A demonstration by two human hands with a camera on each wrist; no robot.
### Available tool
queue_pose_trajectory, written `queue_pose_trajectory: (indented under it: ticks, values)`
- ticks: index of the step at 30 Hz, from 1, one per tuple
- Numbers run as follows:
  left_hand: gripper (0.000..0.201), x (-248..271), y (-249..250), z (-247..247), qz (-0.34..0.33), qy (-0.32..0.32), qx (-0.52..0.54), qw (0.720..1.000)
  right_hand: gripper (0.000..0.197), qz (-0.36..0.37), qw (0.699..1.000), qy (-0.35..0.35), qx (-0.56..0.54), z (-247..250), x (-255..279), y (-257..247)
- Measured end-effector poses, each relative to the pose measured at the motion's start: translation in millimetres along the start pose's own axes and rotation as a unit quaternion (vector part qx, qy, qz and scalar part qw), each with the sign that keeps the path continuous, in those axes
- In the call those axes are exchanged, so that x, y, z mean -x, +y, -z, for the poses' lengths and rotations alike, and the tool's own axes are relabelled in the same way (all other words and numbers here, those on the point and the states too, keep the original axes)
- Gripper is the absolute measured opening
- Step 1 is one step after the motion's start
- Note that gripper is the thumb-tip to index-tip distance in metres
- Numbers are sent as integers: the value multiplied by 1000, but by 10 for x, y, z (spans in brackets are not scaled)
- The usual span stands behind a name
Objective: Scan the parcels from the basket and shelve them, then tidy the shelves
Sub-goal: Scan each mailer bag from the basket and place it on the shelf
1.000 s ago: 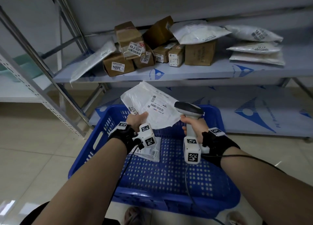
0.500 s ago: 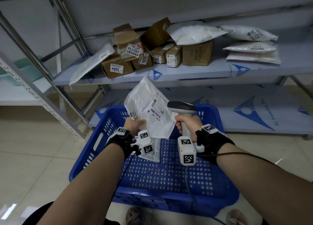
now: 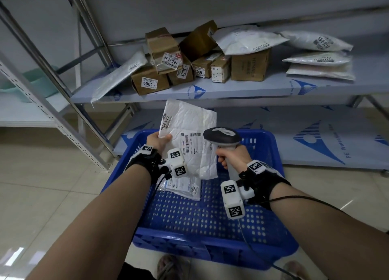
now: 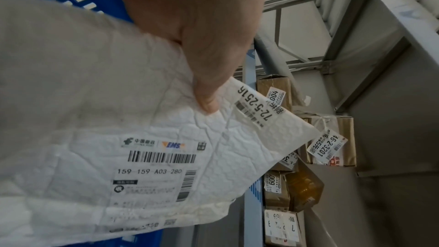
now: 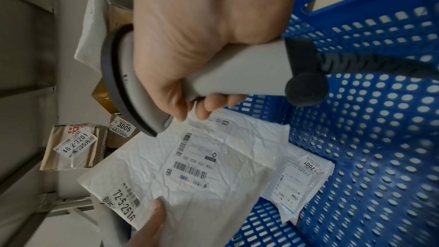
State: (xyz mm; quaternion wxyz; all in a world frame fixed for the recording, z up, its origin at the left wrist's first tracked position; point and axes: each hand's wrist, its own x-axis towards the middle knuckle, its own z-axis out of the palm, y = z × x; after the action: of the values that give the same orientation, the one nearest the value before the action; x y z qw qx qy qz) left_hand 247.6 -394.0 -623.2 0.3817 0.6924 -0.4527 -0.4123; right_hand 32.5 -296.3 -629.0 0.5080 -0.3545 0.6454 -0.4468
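My left hand (image 3: 159, 141) pinches a white padded mailer (image 3: 193, 132) by its left edge and holds it upright over the blue basket (image 3: 210, 216). Its barcode label (image 4: 161, 157) and the tag 72-5-2516 face me; the thumb lies on the front (image 4: 206, 99). My right hand (image 3: 231, 156) grips the grey handle of a barcode scanner (image 3: 222, 136), whose head sits just right of the label and points at it (image 5: 190, 170). A smaller clear-bagged parcel tagged 7001 (image 3: 183, 188) lies flat on the basket floor (image 5: 304, 181).
The middle shelf (image 3: 231, 88) holds several brown boxes (image 3: 150, 82) on the left and white poly mailers (image 3: 320, 58) on the right. The bottom shelf (image 3: 315, 136) lies behind the basket. A slanted metal upright (image 3: 52, 115) stands left. The scanner cord (image 3: 263, 256) trails over the basket's front.
The left hand has turned the mailer from tilted flat to upright, with the label facing me. The scanner head has come closer to the label. The view has shifted slightly.
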Motion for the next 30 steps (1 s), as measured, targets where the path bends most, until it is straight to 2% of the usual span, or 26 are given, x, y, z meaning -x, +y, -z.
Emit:
queue_pose_trajectory:
  ticks: [4, 16, 30]
  values:
    - [35, -22, -17, -22, 13, -4, 23, 1000, 15, -10, 999, -12, -36, -44, 37, -13]
    - [33, -14, 3, -14, 10, -14, 32, 999, 19, -21, 999, -29, -29, -33, 103, -56]
    - [33, 3, 17, -37, 18, -10, 46, 999, 20, -40, 997, -20, -64, -20, 119, -59]
